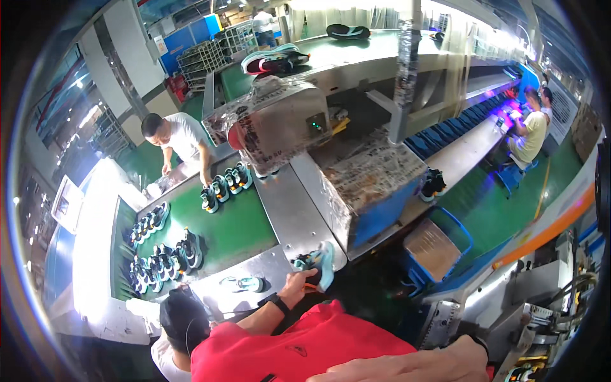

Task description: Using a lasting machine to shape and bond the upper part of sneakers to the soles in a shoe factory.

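My left hand (294, 286), with a dark band on its wrist, is closed on a sneaker (323, 265) with a pale teal sole and a dark upper. The sneaker is tilted over the near corner of the metal table edge. To its left, a single light-coloured shoe (242, 284) lies on the bare metal plate (273, 262). Low in the view, my right hand (407, 368) passes close in front of my red shirt. Its back is toward me, its fingers stretched out, their tips partly cut off by the lower edge; I see nothing held in it.
Rows of sneakers (167, 262) stand on a green conveyor (235, 219) at the left. Across it, a person in white (184, 137) reaches toward shoes; another in a dark cap (182, 318) is beside me. A plastic-wrapped machine (280, 121) rises ahead; a blue-framed cart (436, 248) stands right.
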`<state>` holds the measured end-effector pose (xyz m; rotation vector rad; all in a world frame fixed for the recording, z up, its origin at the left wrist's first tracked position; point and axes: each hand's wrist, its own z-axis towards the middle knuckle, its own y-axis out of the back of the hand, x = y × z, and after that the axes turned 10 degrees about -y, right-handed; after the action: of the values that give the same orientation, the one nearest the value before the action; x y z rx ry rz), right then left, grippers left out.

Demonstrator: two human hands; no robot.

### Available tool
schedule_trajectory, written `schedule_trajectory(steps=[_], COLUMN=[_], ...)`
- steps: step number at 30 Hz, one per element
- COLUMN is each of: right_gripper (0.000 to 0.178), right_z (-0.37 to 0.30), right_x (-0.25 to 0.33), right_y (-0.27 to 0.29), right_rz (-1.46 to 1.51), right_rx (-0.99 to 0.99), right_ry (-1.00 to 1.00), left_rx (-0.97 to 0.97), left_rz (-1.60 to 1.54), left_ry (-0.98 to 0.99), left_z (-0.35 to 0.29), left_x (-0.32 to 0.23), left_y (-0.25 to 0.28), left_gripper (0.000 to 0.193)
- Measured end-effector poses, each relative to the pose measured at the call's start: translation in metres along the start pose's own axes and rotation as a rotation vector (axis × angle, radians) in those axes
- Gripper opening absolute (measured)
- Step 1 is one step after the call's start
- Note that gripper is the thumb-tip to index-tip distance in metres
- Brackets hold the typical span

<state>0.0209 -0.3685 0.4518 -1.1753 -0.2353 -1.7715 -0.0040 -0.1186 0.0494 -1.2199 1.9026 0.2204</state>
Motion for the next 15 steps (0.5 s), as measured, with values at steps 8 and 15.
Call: schedule_trajectory(steps=[8,15], right_gripper=[0.037,0.058], right_z=[0.169,0.367], right_x=[-0.126,-0.229], right_y=[-0.034,0.003], right_rz=[0.188,-0.971], right_rx=[0.368,0.401], right_ry=[0.144,0.066], left_rx=[-0.351,-0.743], left_rz=[-0.072,0.139], left_ry=[-0.217,-0.513], left_z=[0.119,0.213], left_x=[-0.08,-0.092], left_y=[0.145,0.286], left_gripper=[0.034,0.038])
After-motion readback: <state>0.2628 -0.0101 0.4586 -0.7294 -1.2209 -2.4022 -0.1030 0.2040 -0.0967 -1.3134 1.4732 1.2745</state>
